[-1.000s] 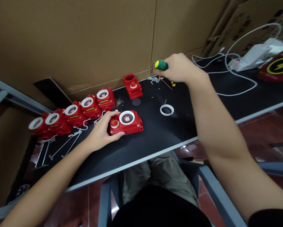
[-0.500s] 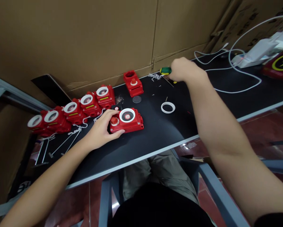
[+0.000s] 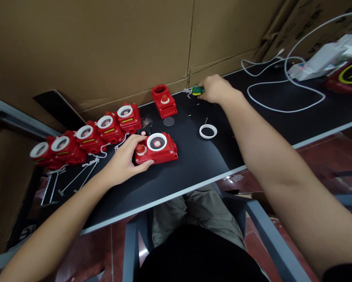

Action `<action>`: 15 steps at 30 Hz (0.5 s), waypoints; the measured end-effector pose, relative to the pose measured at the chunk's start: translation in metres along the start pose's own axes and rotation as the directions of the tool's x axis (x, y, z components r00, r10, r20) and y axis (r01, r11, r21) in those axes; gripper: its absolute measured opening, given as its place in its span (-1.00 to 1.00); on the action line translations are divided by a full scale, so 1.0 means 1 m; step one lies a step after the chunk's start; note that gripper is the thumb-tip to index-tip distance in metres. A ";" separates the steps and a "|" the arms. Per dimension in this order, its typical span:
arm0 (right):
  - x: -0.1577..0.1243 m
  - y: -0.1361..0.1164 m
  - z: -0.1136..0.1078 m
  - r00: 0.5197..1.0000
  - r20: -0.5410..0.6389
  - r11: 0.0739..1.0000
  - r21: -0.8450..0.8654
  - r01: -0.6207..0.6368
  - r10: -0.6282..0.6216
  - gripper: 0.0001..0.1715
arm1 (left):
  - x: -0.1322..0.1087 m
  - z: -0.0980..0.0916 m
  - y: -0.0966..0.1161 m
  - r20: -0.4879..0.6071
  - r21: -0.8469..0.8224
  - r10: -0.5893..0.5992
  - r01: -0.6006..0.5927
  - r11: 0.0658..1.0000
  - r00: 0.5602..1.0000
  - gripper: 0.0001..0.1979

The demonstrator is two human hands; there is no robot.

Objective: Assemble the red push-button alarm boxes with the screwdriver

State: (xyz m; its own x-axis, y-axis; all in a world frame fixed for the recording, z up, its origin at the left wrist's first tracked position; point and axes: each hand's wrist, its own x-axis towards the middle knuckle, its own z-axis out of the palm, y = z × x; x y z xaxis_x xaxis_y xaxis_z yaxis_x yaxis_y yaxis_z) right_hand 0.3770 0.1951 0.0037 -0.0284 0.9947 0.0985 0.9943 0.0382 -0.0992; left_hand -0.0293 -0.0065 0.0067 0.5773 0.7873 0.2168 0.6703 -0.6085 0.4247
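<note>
My left hand (image 3: 123, 159) is closed around the left end of a red alarm box (image 3: 165, 156), with thumb and fingers on opposite sides. The box lies on the black table and bears a white ring around a dark round window, plus a red knob. At the back of the table my right hand (image 3: 215, 89) grips a screwdriver (image 3: 197, 91) with a green and yellow handle, which pokes out to the left. Its shaft is hidden. Beside it lies a bunched white cord (image 3: 187, 91). A loose white ring (image 3: 208, 131) rests in front of my right hand.
Several finished-looking red boxes (image 3: 109, 127) stand in a row at left, with small metal hammers (image 3: 73, 183) before them. A red housing (image 3: 164, 102) and clear disc (image 3: 169, 121) lie mid-table. Cardboard (image 3: 120, 47) walls the back; a white cable (image 3: 284, 111) loops at right.
My right hand has moved left with the screwdriver, whose handle now covers part of the white cord. My left hand keeps its hold on the red alarm box. The view has shifted slightly.
</note>
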 end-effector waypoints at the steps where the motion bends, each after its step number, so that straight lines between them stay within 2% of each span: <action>1: 0.001 0.000 0.001 1.000 0.004 1.000 0.002 -0.003 0.003 -0.49 | 0.000 0.000 0.000 0.002 0.002 0.000 0.000 1.000 1.000 -0.31; 10: 0.003 -0.006 0.001 1.000 0.025 1.000 0.016 -0.017 0.017 -0.46 | -0.001 0.000 0.002 0.003 0.005 0.009 -0.009 1.000 1.000 -0.33; 15: -0.004 -0.015 -0.006 0.999 0.036 0.999 0.012 -0.041 0.041 -0.44 | 0.000 -0.001 0.003 0.002 -0.003 -0.006 0.006 1.000 1.000 -0.33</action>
State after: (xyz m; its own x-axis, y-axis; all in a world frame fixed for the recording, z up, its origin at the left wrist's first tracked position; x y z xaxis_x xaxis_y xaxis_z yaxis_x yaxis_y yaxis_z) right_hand 0.3632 0.1903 0.0109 0.0082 0.9982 0.0587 0.9934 -0.0014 -0.1146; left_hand -0.0280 -0.0082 0.0083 0.5739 0.7908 0.2127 0.6722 -0.6033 0.4291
